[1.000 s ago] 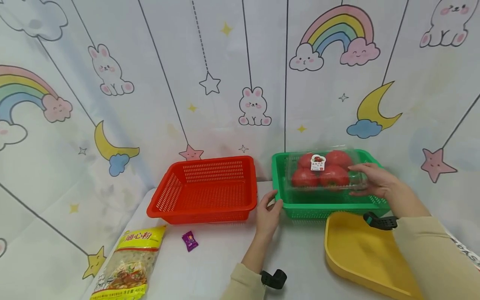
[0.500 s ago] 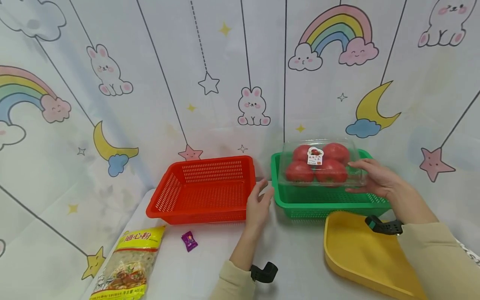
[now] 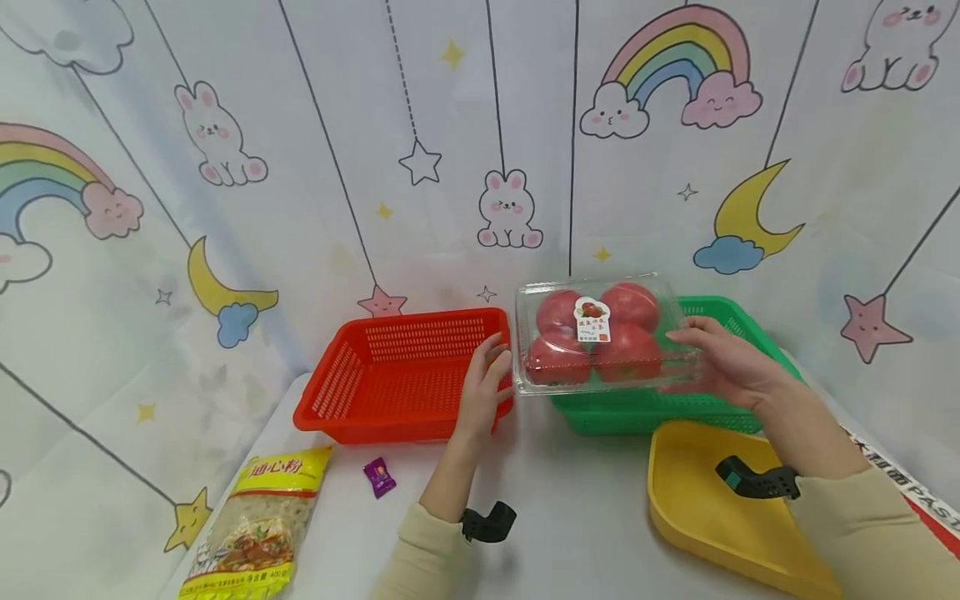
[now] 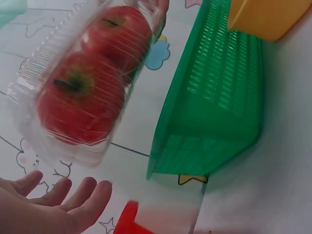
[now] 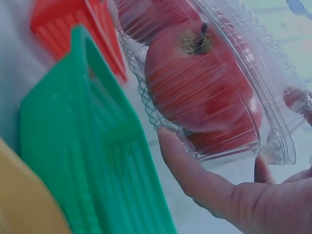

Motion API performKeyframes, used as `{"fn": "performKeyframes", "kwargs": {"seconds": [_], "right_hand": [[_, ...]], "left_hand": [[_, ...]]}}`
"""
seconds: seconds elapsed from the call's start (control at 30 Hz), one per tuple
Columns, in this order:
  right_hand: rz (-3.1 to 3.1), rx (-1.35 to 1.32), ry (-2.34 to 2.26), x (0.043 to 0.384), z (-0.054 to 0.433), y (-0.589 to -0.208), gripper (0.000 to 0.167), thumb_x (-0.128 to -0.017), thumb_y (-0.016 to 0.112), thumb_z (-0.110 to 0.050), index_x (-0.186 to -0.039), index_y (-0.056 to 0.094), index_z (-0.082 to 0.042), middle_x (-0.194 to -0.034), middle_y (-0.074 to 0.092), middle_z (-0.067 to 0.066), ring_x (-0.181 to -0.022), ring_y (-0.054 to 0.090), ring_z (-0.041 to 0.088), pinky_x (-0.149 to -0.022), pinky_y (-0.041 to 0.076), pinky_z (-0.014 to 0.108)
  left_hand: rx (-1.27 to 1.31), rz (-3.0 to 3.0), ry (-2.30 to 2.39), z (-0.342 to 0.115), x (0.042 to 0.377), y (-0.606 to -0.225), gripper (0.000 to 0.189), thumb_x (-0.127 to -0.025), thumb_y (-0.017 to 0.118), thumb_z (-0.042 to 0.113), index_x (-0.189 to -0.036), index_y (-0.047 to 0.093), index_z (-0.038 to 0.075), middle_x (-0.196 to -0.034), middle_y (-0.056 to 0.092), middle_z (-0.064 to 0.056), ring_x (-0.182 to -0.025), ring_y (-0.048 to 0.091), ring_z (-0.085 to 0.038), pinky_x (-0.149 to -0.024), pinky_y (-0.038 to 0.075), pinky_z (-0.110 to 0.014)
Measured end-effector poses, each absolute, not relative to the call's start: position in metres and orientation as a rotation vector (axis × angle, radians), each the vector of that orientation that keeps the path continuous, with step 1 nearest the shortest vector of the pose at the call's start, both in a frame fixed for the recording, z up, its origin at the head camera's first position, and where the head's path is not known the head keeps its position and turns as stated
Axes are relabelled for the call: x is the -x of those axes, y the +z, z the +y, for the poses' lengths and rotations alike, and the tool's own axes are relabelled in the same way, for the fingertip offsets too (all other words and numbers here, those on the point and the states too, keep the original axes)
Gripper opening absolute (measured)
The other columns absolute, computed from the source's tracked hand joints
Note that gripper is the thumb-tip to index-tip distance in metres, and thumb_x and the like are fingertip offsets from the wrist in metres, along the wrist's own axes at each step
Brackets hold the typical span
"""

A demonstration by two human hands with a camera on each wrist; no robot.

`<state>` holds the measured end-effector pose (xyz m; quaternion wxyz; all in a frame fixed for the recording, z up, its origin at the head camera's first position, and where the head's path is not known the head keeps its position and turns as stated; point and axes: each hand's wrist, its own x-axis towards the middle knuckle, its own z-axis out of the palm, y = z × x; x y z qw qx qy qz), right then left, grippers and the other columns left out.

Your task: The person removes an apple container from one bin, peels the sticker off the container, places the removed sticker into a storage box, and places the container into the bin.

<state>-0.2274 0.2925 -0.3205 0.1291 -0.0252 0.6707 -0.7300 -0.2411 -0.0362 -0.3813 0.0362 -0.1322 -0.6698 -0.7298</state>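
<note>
A clear plastic clamshell box (image 3: pixel 592 323) of red apples, with a white label on its lid, is held up in front of the green basket (image 3: pixel 645 410). My right hand (image 3: pixel 738 367) grips its right end; in the right wrist view the thumb (image 5: pixel 187 168) lies along one edge of the box. My left hand (image 3: pixel 478 387) is at the other end, over the right rim of the red basket (image 3: pixel 420 429). Its fingers (image 4: pixel 85 197) are spread and apart from the box in the left wrist view. Apples (image 4: pixel 80 97) with dark stems show through the plastic.
A yellow tray (image 3: pixel 720 500) lies in front of the green basket, under the right forearm. At the front left is a yellow-topped bag of pasta (image 3: pixel 255 525), with a small purple wrapped candy (image 3: pixel 379 477) to its right. A patterned cloth (image 3: pixel 420 100) hangs behind the baskets.
The box of apples has risen out of the green basket and moved left in my right hand. My left hand has left the green basket's rim and moved left to the red basket's rim.
</note>
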Motion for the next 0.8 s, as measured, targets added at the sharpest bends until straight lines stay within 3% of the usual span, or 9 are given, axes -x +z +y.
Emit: {"fn": "performKeyframes", "kwargs": {"seconds": [0.27, 0.47, 0.7, 0.8], "right_hand": [[1.94, 0.103, -2.098, 0.209, 0.254, -0.321, 0.043, -0.105, 0.054, -0.023, -0.132, 0.021, -0.018, -0.121, 0.051, 0.01, -0.101, 0.066, 0.028, -0.085, 0.056, 0.053], [1.973, 0.119, -2.035, 0.202, 0.231, -0.324, 0.053, -0.104, 0.055, -0.024, -0.139, 0.016, -0.015, -0.121, 0.054, 0.012, -0.101, 0.068, 0.028, -0.086, 0.057, 0.049], [1.991, 0.233, -1.916, 0.189, 0.213, -0.332, 0.069, -0.102, 0.054, -0.021, -0.15, 0.006, -0.007, -0.117, 0.06, 0.014, -0.099, 0.07, 0.025, -0.087, 0.058, 0.044], [2.074, 0.267, -1.799, 0.183, 0.209, -0.332, 0.074, -0.1, 0.058, -0.023, -0.15, 0.007, -0.006, -0.123, 0.054, 0.02, -0.099, 0.067, 0.025, -0.089, 0.056, 0.039]], "left_hand": [[0.471, -2.037, -2.39, -0.066, 0.228, -0.382, 0.069, -0.1, 0.05, 0.04, -0.159, 0.019, 0.024, -0.153, 0.036, -0.014, -0.134, 0.042, -0.037, -0.101, 0.047, -0.053], [0.428, -2.008, -2.385, -0.088, 0.213, -0.384, 0.071, -0.099, 0.055, 0.038, -0.159, 0.018, 0.028, -0.152, 0.035, -0.012, -0.134, 0.04, -0.034, -0.102, 0.047, -0.049], [0.383, -2.035, -2.394, -0.116, 0.194, -0.383, 0.071, -0.098, 0.056, 0.033, -0.159, 0.02, 0.024, -0.153, 0.033, -0.014, -0.136, 0.036, -0.035, -0.103, 0.046, -0.053], [0.394, -2.049, -2.393, -0.126, 0.187, -0.385, 0.071, -0.098, 0.055, 0.031, -0.159, 0.02, 0.023, -0.153, 0.033, -0.013, -0.135, 0.037, -0.035, -0.102, 0.046, -0.052]]}}
